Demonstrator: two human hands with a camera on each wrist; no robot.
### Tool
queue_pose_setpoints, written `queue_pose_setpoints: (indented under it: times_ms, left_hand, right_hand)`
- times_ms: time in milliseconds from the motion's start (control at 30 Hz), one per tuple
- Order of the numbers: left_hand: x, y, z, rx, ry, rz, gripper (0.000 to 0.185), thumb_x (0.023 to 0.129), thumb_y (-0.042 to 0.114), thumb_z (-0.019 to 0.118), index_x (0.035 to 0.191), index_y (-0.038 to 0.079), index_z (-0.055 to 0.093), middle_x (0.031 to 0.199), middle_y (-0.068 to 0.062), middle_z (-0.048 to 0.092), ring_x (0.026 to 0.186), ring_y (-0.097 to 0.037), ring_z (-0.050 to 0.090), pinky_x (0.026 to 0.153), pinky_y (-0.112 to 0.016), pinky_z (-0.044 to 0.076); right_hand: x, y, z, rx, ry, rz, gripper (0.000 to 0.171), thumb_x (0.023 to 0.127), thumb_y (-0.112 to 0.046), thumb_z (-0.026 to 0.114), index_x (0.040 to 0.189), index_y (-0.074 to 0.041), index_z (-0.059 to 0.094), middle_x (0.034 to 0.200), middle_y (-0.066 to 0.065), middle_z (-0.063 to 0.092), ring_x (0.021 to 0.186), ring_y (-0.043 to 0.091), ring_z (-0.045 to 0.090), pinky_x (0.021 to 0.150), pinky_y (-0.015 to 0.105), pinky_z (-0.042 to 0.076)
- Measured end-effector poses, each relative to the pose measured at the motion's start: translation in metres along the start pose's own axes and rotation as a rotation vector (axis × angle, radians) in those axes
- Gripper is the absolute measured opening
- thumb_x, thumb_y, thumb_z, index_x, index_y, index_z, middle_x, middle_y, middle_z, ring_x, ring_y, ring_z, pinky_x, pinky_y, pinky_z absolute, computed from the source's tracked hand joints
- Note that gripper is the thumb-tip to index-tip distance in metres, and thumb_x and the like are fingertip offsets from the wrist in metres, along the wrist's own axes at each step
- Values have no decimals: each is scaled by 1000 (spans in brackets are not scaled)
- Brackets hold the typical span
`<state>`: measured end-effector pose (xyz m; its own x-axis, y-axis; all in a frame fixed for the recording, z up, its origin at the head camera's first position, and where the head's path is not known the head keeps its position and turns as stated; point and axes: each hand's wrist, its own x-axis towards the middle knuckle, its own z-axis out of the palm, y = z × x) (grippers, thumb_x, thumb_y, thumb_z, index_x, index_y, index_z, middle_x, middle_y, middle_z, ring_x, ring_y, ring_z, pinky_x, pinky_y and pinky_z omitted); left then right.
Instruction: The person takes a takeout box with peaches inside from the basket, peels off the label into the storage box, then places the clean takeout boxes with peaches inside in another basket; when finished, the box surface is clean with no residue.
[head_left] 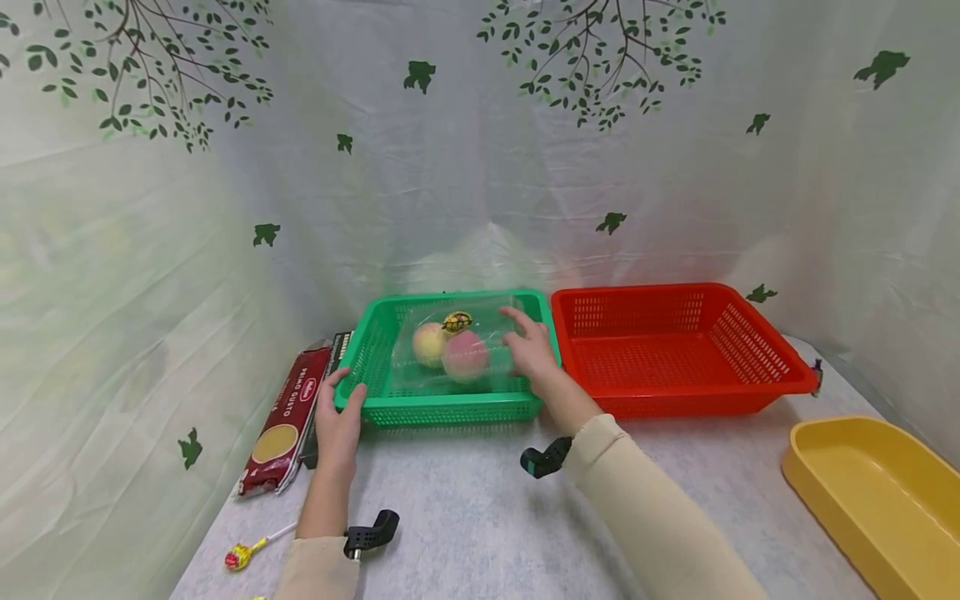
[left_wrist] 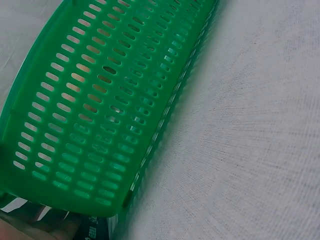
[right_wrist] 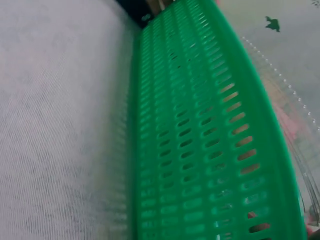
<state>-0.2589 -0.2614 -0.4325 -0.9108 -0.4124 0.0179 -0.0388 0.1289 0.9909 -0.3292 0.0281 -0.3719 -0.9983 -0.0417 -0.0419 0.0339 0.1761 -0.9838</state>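
Left hand (head_left: 337,425) grips green basket (head_left: 450,410) (corner, presumably for steadiness); right hand (head_left: 534,354) at clear peach pack (head_left: 486,317), pinch unclear.

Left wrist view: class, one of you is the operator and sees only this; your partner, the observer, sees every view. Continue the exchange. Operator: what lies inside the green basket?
Observer: A clear bag with two round fruits in it.

Operator: Where is the right hand?

Observer: At the bag's right end, as the head view shows it.

Operator: And what stands to the right of the green basket?

Observer: In the head view, a red basket.
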Motion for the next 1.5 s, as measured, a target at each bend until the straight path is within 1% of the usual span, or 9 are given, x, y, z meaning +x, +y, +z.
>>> queue_pose_setpoints:
  times_ms: [167,567,700,800,867,967,1067,1333,1500]
  left_hand:
    - [0,1,1,5,0,2,52,103,35,52,152,30,35,167,1,19,154,-27,17,124,-58,21]
    - [0,-1,-1,12,-1,-2,52,103,36,51,152,31,34,167,1,19,154,-27,18,123,-58,22]
    - [0,-1,0,2,0,3,51,103,35,51,151,30,35,167,1,20,153,-27,19,124,-57,22]
    - [0,-1,0,-2,-1,1,51,104,35,51,151,30,35,167,1,19,153,-27,18,123,-57,22]
    - [0,-1,0,-4,-1,-2,51,104,35,51,152,30,35,167,2,19,154,-27,17,123,-58,22]
    - [0,-1,1,-6,2,-4,51,104,35,51,151,30,35,167,1,19,154,-27,17,123,-57,22]
    - [0,0,1,-9,5,-5,50,104,35,51,151,29,35,167,1,20,154,-27,18,123,-57,23]
    - [-1,1,2,-9,9,-11,50,104,35,51,151,30,35,167,1,20,154,-27,18,123,-58,22]
    - [0,1,0,-4,12,-11,50,103,35,51,151,29,36,167,0,20,154,-27,18,124,-57,22]
  right_hand:
    - [-7,-9,-10,108,-25,53,48,100,-15,47,143,-37,52,161,7,31,82,14,40,86,53,59]
    - [-34,-19,-38,240,-19,73,45,100,-16,50,139,-39,56,142,7,39,136,32,38,76,41,62]
    - [-47,-22,-49,255,-14,54,45,101,-18,52,140,-40,54,150,4,37,132,26,40,77,41,62]
    - [-57,-23,-57,251,-16,38,45,102,-19,52,141,-40,53,151,5,37,102,19,44,77,40,62]
    - [-65,-24,-63,253,-19,40,45,102,-20,52,142,-40,52,153,4,36,99,18,44,78,38,62]
    - [-77,-23,-74,247,-21,43,45,102,-21,51,144,-39,50,158,2,34,115,25,49,85,40,61]
    - [-91,-21,-86,233,-19,42,46,103,-22,50,146,-36,47,162,0,28,139,31,38,95,44,57]
    - [-123,-11,-112,227,10,97,48,103,-27,50,148,-41,43,166,-2,22,142,28,31,95,35,56]
    - [-144,-2,-124,193,52,83,47,104,-29,49,149,-39,42,164,1,27,136,28,38,90,31,55]
